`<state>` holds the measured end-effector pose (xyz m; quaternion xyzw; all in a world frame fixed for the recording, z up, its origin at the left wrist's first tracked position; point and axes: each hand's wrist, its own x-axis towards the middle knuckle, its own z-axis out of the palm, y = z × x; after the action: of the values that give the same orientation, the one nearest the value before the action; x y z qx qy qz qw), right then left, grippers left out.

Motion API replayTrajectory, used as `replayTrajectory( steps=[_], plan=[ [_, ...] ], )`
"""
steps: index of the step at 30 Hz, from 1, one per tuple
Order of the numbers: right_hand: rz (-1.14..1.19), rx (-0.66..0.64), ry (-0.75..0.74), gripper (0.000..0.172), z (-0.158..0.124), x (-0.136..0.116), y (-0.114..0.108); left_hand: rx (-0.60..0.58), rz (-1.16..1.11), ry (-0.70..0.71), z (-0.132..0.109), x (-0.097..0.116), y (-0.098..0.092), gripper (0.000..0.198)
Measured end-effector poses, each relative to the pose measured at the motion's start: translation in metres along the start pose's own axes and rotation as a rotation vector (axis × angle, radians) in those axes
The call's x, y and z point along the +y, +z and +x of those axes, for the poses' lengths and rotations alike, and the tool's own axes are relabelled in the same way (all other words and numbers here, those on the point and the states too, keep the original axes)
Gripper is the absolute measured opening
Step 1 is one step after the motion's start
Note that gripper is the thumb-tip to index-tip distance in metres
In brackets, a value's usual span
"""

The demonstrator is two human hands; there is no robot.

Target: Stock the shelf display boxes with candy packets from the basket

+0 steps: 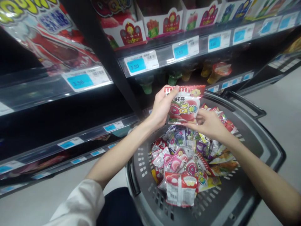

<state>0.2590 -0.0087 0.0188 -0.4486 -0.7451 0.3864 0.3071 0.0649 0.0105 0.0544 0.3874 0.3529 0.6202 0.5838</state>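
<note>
A red and white candy packet (185, 105) is held up above a grey shopping basket (256, 147). My left hand (162, 106) grips the packet's upper left corner, thumb on its top edge. Its lower right edge is pinched by my right hand (208, 124). Under the hands, the basket holds several more candy packets (188, 163) in red, purple and yellow.
Dark store shelves (150, 67) with blue price tags rise to the left and behind. Boxes of candy (162, 22) sit on the upper shelf and jelly cups (218, 70) on the one below. Pale floor (282, 110) lies to the right.
</note>
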Motion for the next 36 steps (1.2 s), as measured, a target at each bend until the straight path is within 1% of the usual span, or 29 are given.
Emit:
replayTrajectory(
  steps=[6, 11, 13, 16, 20, 26, 30, 36],
  plan=[
    [-0.062, -0.020, 0.009, 0.037, 0.0001, -0.0010, 0.0030, -0.011, 0.048, -0.042, -0.0014, 0.0031, -0.0015, 0.027],
    [-0.118, -0.007, 0.012, 0.036, 0.0003, -0.0012, 0.0040, -0.023, 0.045, -0.075, -0.0025, 0.0052, -0.0016, 0.022],
    [-0.085, -0.020, 0.031, 0.039, 0.0001, -0.0018, 0.0046, -0.018, 0.050, -0.074, -0.0030, 0.0059, -0.0016, 0.022],
    [0.043, -0.047, 0.058, 0.044, -0.0003, -0.0031, 0.0065, -0.001, 0.054, -0.067, -0.0031, 0.0070, -0.0020, 0.021],
    [0.182, -0.057, 0.087, 0.043, -0.0004, -0.0028, 0.0086, -0.004, 0.045, -0.071, -0.0023, 0.0079, -0.0033, 0.020],
    [0.222, -0.066, 0.141, 0.038, -0.0001, 0.0010, 0.0064, -0.022, 0.043, -0.065, -0.0020, 0.0073, -0.0043, 0.020],
    [0.286, -0.087, 0.171, 0.036, 0.0002, -0.0002, 0.0056, -0.013, 0.045, -0.072, -0.0019, 0.0064, -0.0044, 0.019],
    [0.342, -0.116, 0.191, 0.034, 0.0005, -0.0015, 0.0060, -0.014, 0.025, -0.096, -0.0003, 0.0049, -0.0049, 0.024]
  ],
)
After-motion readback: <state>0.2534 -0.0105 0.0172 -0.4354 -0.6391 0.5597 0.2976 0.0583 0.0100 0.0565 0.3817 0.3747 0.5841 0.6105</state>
